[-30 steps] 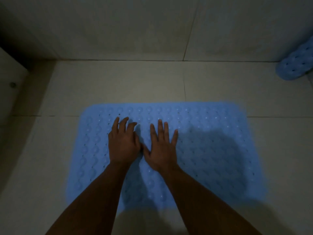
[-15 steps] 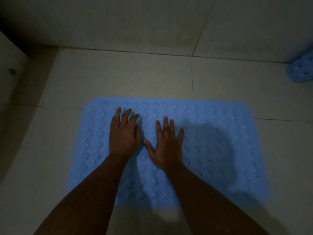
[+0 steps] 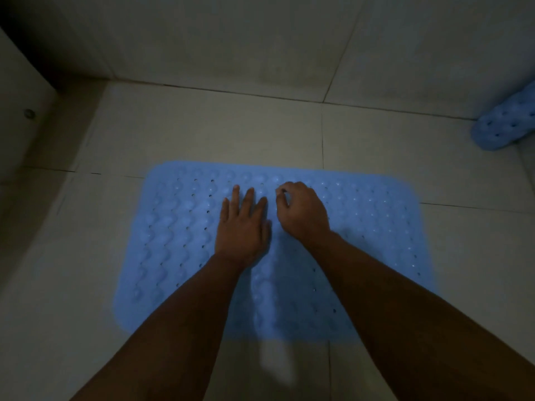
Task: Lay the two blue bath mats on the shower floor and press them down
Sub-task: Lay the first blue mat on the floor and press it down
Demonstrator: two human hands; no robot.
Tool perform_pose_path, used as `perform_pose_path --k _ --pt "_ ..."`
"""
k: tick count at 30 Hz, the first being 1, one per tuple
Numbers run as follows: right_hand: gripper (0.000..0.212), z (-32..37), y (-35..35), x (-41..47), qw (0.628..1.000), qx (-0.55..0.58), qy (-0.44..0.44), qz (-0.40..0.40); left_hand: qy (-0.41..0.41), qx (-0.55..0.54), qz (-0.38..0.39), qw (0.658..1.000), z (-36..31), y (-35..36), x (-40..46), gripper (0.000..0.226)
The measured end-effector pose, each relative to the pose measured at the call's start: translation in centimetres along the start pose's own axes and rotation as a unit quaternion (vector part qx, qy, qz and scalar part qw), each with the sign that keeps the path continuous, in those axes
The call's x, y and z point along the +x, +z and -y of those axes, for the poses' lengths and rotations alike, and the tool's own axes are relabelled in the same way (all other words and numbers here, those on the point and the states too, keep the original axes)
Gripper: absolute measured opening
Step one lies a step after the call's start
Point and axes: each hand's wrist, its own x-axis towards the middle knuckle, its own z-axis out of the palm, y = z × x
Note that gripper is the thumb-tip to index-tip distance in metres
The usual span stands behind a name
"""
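The bath mat (image 3: 362, 241) lying flat on the floor is light blue, patterned with wavy rows of raised bumps and lines of small dark holes. The second mat (image 3: 505, 127), at the right edge, is the same blue with dark holes dotted over its bumpy surface. The floor tiles (image 3: 202, 134) are plain pale grey-white with thin dark grout lines, and the wall tiles (image 3: 231, 39) match them.
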Motion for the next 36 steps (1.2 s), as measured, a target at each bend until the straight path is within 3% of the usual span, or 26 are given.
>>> perform_pose_path --k 4,12,19,23,25,26,28,31,34,36 --pt "0.022 -1.8 -0.5 -0.2 0.997 0.037 -0.062 -0.029 -0.003 0.054 0.031 0.998 -1.4 2.7 0.0 0.087" --pt "0.024 -4.8 -0.3 0.6 0.989 0.013 -0.11 -0.094 -0.016 0.058 0.022 0.998 -1.7 2.9 -0.3 0.079" --pt "0.025 -6.6 -0.8 2.1 0.985 0.007 -0.125 -0.117 -0.021 0.055 0.037 0.998 -1.8 2.8 -0.3 0.092" --pt "0.025 -6.4 -2.2 2.5 0.983 0.012 -0.144 -0.111 -0.048 0.037 0.119 0.991 -2.2 1.6 0.5 0.104" --pt "0.027 -5.0 -2.9 2.8 0.986 0.028 -0.132 -0.099 -0.048 -0.009 0.159 0.986 -2.0 0.1 1.2 0.097" --pt "0.027 -4.1 -3.0 3.0 0.985 0.038 -0.132 -0.102 -0.05 -0.043 0.15 0.987 -1.6 -1.0 1.5 0.089" --pt "0.026 -2.2 -2.7 3.4 0.98 0.052 -0.151 -0.116 -0.071 -0.117 0.059 0.989 -0.2 -3.4 1.6 0.069" --pt "0.024 1.1 0.0 2.5 0.98 0.055 -0.169 -0.088 -0.104 -0.091 -0.058 0.989 3.4 -5.7 1.0 0.056" --pt "0.028 4.7 4.3 0.2 0.984 0.016 -0.176 -0.012 -0.151 -0.078 -0.062 0.983 6.9 -7.0 0.3 0.057" --pt "0.046 7.0 7.5 -1.6 0.983 -0.043 -0.153 0.09 -0.173 -0.075 -0.065 0.98 8.7 -7.3 -0.3 0.053"
